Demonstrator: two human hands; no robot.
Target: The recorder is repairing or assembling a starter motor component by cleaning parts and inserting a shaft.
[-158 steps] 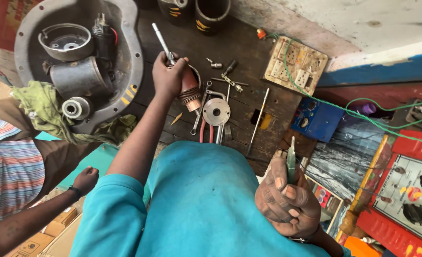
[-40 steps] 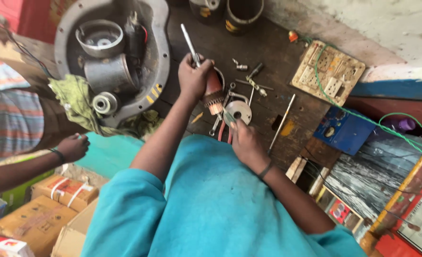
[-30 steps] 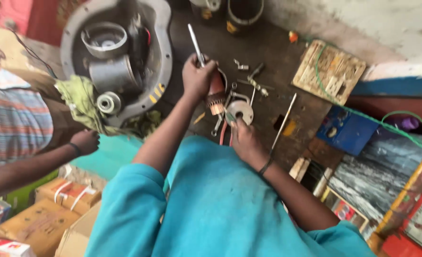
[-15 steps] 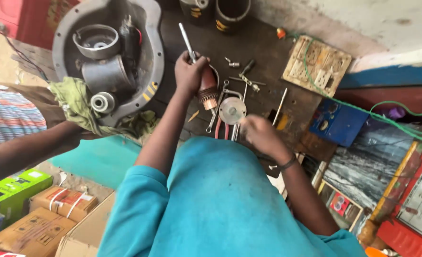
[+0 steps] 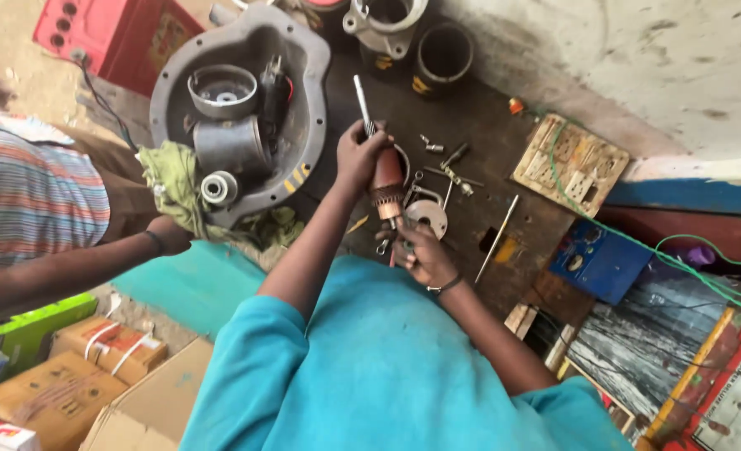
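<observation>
My left hand (image 5: pixel 356 155) grips a motor armature (image 5: pixel 386 179) around its reddish-brown body. Its steel shaft (image 5: pixel 362 102) points up and away from me, and its copper end points down. My right hand (image 5: pixel 421 252) is curled around the armature's lower end, fingers closed on the short shaft there. Both hands hold it just above a dark workbench (image 5: pixel 470 125). A round metal disc (image 5: pixel 428 216) lies right beside my right hand.
A grey metal housing (image 5: pixel 303 92) with cylindrical parts and a green rag (image 5: pixel 174 179) sits at left. Another person's hand (image 5: pixel 167 236) rests near it. Loose screws (image 5: pixel 445 159), a thin rod (image 5: pixel 496 238), a wooden socket board (image 5: pixel 571 163), a blue box (image 5: pixel 600 260) and cardboard boxes (image 5: pixel 103 351) surround me.
My right hand came in from the lower right to the armature's lower end and closed on it. My left hand kept hold of the armature. The other person's arm moved closer.
</observation>
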